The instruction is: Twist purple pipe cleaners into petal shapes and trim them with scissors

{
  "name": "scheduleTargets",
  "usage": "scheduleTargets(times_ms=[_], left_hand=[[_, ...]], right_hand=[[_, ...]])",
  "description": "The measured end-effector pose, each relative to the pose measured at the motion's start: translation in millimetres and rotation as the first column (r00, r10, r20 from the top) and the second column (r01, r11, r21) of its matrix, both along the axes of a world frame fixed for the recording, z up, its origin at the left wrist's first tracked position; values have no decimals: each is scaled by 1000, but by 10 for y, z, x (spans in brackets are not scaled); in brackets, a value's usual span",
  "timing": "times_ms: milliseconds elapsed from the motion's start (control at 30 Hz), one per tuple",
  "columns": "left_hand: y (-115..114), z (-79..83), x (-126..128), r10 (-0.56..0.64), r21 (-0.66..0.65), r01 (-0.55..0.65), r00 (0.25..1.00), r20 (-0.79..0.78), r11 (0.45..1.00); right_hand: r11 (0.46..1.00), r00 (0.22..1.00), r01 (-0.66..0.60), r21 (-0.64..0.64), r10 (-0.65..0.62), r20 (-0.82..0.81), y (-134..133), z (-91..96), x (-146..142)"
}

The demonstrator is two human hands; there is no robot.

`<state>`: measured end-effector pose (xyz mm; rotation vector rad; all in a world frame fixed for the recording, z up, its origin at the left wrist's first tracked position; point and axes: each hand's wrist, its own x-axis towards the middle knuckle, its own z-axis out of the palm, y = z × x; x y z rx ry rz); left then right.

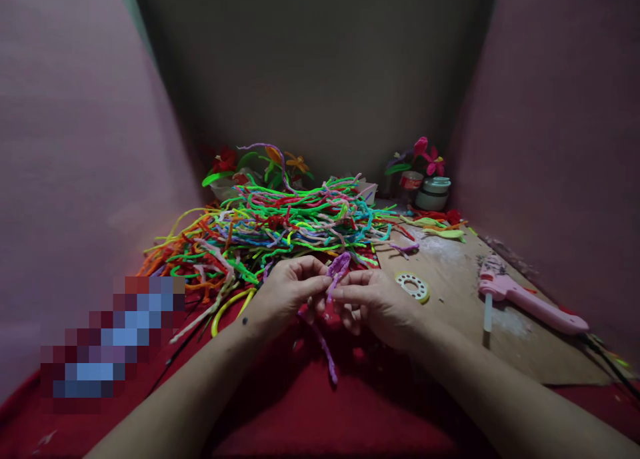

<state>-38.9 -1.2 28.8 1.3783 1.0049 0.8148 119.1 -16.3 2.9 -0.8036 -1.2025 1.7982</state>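
Near centre, above the red cloth [320,416]: purple pipe cleaner [338,266] in both hands.
Left hand [287,291] and right hand [374,304] fingertips clamp its looped top, tail dangling; pinching close to the bend should keep it neat, colourful pile [280,222] just beyond.

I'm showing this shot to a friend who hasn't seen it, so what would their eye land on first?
First, the tangled pile of neon pipe cleaners heaped in the middle, just beyond the hands. Then the left hand and right hand, pinching a purple pipe cleaner between them over the red cloth. To the right, a pink glue gun lies on the wooden board.
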Motion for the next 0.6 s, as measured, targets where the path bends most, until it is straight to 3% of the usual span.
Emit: scheduleTargets(times_ms=[133,300,433,500,600], left_hand=[[-9,5,29,19,61,-16,999,-45,998],[-9,-10,37,42,94,-36,998,-55,995],[-27,-25,54,58,126,-47,994,-88,991],[-46,-31,70,59,140,-45,993,-103,989],[-72,-38,91,62,140,-46,991,-116,989]], right_hand=[[997,999,14,-70,-17,-44,-7,-41,-40],[981,982,171,92,-177,60,-44,-3,-61],[848,871,389,360,-466,154,-65,51,-52],[781,807,423,459,-555,201,-63,51,-46],[745,748,404,531,-603,276,-53,25,-38]])
